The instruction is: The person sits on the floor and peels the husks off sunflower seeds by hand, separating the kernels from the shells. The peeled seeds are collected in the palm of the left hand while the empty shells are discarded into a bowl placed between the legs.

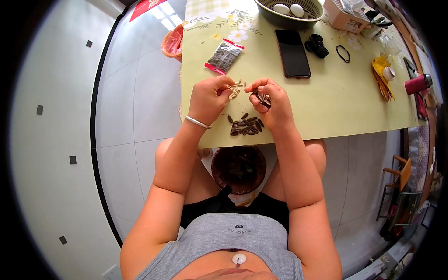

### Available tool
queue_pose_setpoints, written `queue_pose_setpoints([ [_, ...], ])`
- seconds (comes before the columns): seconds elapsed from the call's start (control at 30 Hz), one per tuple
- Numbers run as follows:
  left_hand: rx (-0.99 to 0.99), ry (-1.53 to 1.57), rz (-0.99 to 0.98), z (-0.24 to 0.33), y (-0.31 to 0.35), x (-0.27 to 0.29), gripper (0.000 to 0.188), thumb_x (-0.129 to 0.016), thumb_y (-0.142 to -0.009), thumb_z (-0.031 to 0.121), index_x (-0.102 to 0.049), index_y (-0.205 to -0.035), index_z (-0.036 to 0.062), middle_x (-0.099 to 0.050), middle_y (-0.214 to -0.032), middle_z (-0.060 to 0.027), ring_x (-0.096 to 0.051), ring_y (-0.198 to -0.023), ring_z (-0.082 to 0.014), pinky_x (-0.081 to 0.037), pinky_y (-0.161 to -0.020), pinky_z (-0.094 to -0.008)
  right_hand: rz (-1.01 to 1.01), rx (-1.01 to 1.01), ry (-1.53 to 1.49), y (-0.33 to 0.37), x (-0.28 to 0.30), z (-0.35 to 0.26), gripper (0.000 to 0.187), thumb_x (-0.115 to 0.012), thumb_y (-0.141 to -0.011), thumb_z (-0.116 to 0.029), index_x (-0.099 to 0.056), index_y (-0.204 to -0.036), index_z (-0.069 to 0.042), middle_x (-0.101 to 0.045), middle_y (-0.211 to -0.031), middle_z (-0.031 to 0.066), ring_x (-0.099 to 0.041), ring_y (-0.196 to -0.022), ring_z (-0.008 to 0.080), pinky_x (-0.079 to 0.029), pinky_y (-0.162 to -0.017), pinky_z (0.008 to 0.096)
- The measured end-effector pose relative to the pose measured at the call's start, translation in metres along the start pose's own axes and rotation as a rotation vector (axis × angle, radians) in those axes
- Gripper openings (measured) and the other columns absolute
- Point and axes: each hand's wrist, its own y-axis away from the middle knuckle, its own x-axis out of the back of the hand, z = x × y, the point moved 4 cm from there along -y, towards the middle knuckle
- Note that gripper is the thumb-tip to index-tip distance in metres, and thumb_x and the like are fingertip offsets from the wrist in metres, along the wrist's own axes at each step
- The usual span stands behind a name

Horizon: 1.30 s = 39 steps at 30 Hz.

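My left hand [209, 99], with a silver bangle at its wrist, is closed in a pinch beside a small pile of pale shelled kernels [235, 91]. What its fingertips hold, if anything, is too small to make out. Dark sunflower seed shells [264, 99] lie in the curled fingers of my right hand [276, 103], whose thumb and forefinger point toward the kernels. Between my wrists, close to the table's front edge, is a heap of whole dark sunflower seeds [247, 127]. Beyond my left hand lies a clear packet of seeds [225, 57] with pink-red ends.
A phone [293, 53], a small black device [316, 45] and a black band [343, 53] lie farther back on the table [336, 102]. Behind them stands a basket [266, 10] with two eggs. A dark bin [218, 175] sits between my knees below the edge.
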Motion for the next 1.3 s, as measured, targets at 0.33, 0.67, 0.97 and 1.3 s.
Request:
queue_pose_setpoints([
  [0.33, -0.301, 0.141, -0.024, 0.045, 0.008, -0.006, 0.017, -0.071, -0.080, -0.003, -0.070, -0.096, -0.0010, -0.067, -0.079, -0.0069, -0.064, -0.070, -0.0097, -0.051, -0.059, -0.0226, -0.056, -0.127, -0.019, 0.001, -0.001, 0.009, 0.023, -0.049, -0.097, -0.019, -0.058, -0.088, 0.001, -0.059, -0.075, 0.0108, -0.050, -0.054, 0.0110, -0.030, -0.040, 0.0200],
  [0.67, -0.253, -0.391, -0.249, 0.032, 0.022, -0.031, 0.012, -0.069, -0.071, 0.001, -0.066, -0.082, 0.0061, -0.062, -0.077, -0.0107, -0.062, -0.070, -0.0295, -0.050, -0.065, -0.0385, 0.014, 0.004, -0.049, -0.006, 0.016, -0.003, 0.023, -0.052, -0.096, -0.019, -0.058, -0.086, 0.000, -0.057, -0.074, 0.0082, -0.047, -0.051, 0.0110, -0.030, -0.041, 0.0195],
  [0.97, -0.279, -0.392, -0.275, 0.031, 0.024, -0.033, 0.020, -0.062, -0.076, -0.003, -0.064, -0.093, 0.0057, -0.061, -0.080, -0.0085, -0.062, -0.071, -0.0255, -0.051, -0.064, -0.0343, 0.025, -0.003, 0.105, 0.000, 0.010, -0.004, 0.017, -0.057, -0.094, -0.015, -0.061, -0.087, 0.000, -0.058, -0.072, 0.0035, -0.046, -0.053, 0.0070, -0.032, -0.044, 0.0178],
  [1.3, -0.408, -0.111, 0.174, 0.039, 0.011, -0.012, 0.016, -0.068, -0.081, -0.005, -0.071, -0.094, 0.0032, -0.068, -0.082, -0.0084, -0.064, -0.067, -0.0169, -0.052, -0.060, -0.0275, -0.059, 0.040, 0.234, 0.001, 0.004, 0.009, 0.007, -0.065, -0.087, -0.007, -0.064, -0.088, -0.001, -0.059, -0.072, 0.0012, -0.045, -0.056, 0.0032, -0.031, -0.047, 0.0164],
])
